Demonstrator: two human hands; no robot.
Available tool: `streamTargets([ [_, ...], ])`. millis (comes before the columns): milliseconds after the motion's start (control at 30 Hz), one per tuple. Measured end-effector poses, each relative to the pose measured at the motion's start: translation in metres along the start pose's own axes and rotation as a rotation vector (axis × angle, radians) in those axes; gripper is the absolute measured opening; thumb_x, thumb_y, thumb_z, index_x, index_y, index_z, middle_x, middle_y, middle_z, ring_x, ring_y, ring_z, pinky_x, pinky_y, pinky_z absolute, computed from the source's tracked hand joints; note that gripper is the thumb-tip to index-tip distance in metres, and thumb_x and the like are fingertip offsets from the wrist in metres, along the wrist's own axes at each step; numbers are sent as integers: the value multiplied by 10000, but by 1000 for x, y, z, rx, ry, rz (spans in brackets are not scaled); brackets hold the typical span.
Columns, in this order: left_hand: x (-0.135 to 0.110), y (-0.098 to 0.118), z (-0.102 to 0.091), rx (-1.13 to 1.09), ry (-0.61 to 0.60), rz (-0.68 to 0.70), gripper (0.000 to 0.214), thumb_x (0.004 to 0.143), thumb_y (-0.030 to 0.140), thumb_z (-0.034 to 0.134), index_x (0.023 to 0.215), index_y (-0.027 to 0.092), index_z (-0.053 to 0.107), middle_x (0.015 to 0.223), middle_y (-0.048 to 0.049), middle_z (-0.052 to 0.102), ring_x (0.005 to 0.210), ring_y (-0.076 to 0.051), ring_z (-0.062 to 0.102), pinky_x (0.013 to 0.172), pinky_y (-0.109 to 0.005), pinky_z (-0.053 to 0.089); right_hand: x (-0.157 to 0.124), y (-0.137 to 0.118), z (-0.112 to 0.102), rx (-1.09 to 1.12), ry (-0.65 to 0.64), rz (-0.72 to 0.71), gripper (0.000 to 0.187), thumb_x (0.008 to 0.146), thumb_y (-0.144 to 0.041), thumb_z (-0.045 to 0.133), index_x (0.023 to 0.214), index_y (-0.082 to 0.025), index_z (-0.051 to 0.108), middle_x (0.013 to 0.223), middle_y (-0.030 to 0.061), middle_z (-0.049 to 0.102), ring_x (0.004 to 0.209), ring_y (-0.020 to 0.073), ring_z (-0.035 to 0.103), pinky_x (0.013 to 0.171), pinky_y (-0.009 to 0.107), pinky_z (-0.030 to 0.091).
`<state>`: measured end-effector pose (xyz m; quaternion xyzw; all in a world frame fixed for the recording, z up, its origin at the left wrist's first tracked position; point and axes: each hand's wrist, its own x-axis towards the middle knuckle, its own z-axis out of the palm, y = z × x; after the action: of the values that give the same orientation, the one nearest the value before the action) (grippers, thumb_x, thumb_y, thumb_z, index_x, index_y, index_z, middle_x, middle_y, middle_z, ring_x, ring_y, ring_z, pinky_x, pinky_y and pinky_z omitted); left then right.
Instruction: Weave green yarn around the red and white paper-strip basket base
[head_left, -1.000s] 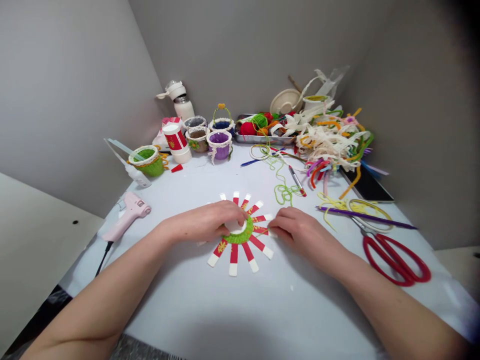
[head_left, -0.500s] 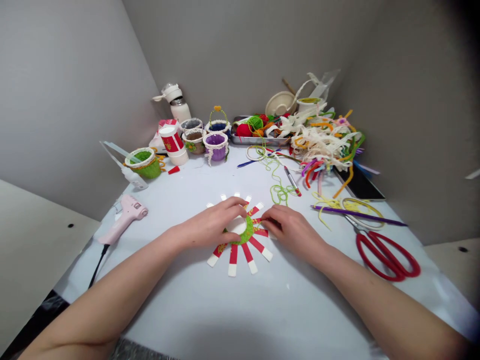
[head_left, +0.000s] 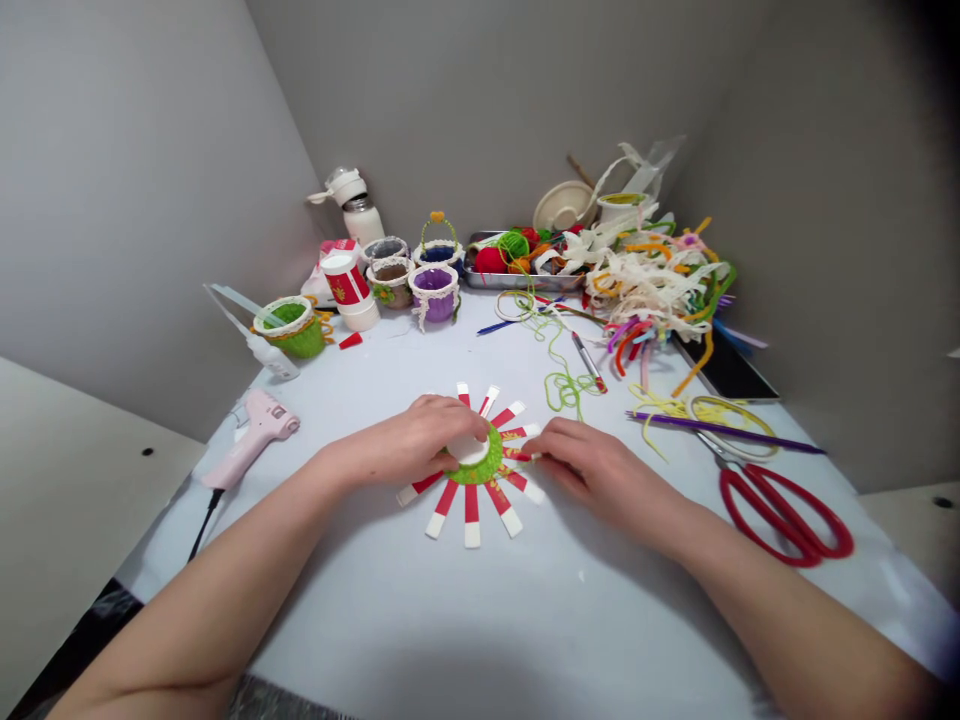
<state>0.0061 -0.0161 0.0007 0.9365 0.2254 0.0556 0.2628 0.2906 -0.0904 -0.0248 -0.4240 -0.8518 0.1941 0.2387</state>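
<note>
A paper cup cut into red and white strips (head_left: 471,505) lies splayed out like a sun on the table. Green yarn (head_left: 491,460) is woven in a ring around its white round base. My left hand (head_left: 427,435) grips the cup's left side, thumb in front and fingers over the base. On the right, my right hand (head_left: 562,450) has its fingertips pinched together at the strips' ends; what lies between them, perhaps a strip or the yarn, is too small to make out. Loose green yarn (head_left: 566,385) trails from behind toward a ball in the metal tray.
Red-handled scissors (head_left: 787,515) and a purple stick (head_left: 727,432) lie to the right, a pink glue gun (head_left: 251,435) to the left. Behind stand woven baskets (head_left: 435,295), a paper cup stack (head_left: 349,290) and a metal tray (head_left: 525,282) of yarn balls. A phone (head_left: 731,372) lies by tangled trims.
The splayed cup has turned clockwise a little under my left hand, which has shifted left. My right hand has moved slightly right and down, its fingers still pinched.
</note>
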Motion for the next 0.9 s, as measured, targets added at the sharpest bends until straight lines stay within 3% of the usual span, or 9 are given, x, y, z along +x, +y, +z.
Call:
streamTargets([
  [133,0,-4,1,-16,-17,-8,438,908,9,584,1275,248,591,1307,-60,691,1267,-257,616,1160,-474,388,-6,-12,-13,-27,-164,-69,249,1011,-83,493,979,-201,710,954,61,684,852,190,644,738,294,493],
  [267,0,-6,1,-27,-27,-21,426,912,24,616,1274,249,597,1333,-59,683,1278,-258,612,1157,-465,392,-12,-19,-20,-67,-363,-6,232,1013,-88,516,887,-182,686,900,44,642,795,176,612,706,288,456],
  [367,0,-7,1,-38,-24,-7,423,929,35,605,1289,257,598,1352,-58,681,1290,-253,609,1161,-465,395,-18,-21,-16,-135,-435,9,254,997,-57,528,799,-179,630,859,28,607,749,162,575,667,285,407],
  [667,1,-6,1,-46,-25,-6,373,949,68,615,1275,248,609,1362,-68,679,1286,-259,609,1153,-484,414,-18,-10,-6,-324,-254,13,226,958,-37,550,806,-167,655,862,58,604,735,172,570,644,293,397],
  [900,0,-7,1,-33,-14,-5,414,924,47,625,1286,249,614,1375,-70,676,1279,-263,616,1121,-467,453,-10,0,-9,-227,-196,55,267,1016,-105,518,904,-181,748,900,74,654,811,205,634,708,315,481],
])
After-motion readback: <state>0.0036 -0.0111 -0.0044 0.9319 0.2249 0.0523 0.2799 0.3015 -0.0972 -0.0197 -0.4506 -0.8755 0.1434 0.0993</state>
